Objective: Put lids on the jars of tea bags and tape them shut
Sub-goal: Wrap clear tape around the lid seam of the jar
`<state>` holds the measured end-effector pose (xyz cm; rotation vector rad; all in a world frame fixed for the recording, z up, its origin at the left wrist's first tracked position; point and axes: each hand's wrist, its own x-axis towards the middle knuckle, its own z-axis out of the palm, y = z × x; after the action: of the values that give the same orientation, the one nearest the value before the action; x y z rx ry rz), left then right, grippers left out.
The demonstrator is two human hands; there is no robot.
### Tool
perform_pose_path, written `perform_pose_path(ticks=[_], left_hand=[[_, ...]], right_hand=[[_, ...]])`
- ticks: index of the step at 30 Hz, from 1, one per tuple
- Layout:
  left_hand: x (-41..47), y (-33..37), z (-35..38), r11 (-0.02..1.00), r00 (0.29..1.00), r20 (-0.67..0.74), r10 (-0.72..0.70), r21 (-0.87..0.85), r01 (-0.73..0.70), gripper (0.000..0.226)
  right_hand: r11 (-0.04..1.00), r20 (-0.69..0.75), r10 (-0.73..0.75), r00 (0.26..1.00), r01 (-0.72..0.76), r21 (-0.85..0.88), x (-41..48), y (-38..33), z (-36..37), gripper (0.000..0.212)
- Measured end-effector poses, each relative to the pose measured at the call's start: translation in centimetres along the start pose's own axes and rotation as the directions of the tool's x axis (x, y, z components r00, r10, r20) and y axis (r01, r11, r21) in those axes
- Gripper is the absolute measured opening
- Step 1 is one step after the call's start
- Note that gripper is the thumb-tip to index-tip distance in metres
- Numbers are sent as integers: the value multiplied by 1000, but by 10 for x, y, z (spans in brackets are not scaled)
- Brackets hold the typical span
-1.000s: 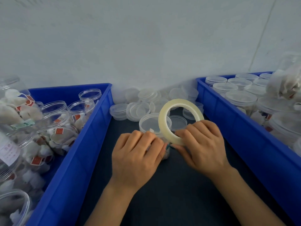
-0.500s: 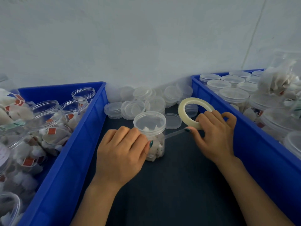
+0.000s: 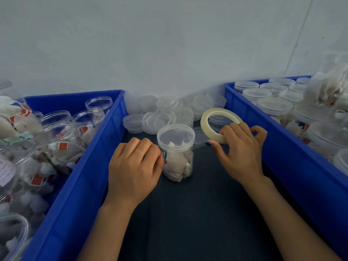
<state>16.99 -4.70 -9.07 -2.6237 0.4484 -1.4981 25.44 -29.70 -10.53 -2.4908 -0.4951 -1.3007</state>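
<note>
Two blue bins (image 3: 84, 176) (image 3: 291, 157) flank a dark tabletop (image 3: 197, 213), pale wall (image 3: 169, 44) behind.

The left hand (image 3: 133, 166) hides part of the jar (image 3: 178, 162), the right hand (image 3: 243, 153) part of the tape roll (image 3: 204, 122). The left bin (image 3: 84, 176) and right bin (image 3: 293, 159) run off frame

Dark tabletop (image 3: 197, 213) under a blue left crate (image 3: 84, 176) and right crate (image 3: 282, 157), loose lids (image 3: 160, 119) and a lidded jar (image 3: 177, 147) between

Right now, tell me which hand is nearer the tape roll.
Right. The right hand grips the tape roll at its near edge; the left hand holds the lidded jar, on the jar's far side from the roll.
</note>
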Motion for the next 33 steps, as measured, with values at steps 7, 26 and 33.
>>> perform_pose_path(ticks=[7,26,33], left_hand=[[-1,2,12,966,969,146,-199,-138,219,14],[16,-18,69,142,717,612,-333,-720,680,50],[55,-10,32,342,737,542,-403,-658,671,81]], right_hand=[[999,31,24,999,-25,27,3,-5,1,46],[996,81,45,996,-51,76,6,-10,-2,44],[993,86,56,995,-64,99,6,-13,-4,43]])
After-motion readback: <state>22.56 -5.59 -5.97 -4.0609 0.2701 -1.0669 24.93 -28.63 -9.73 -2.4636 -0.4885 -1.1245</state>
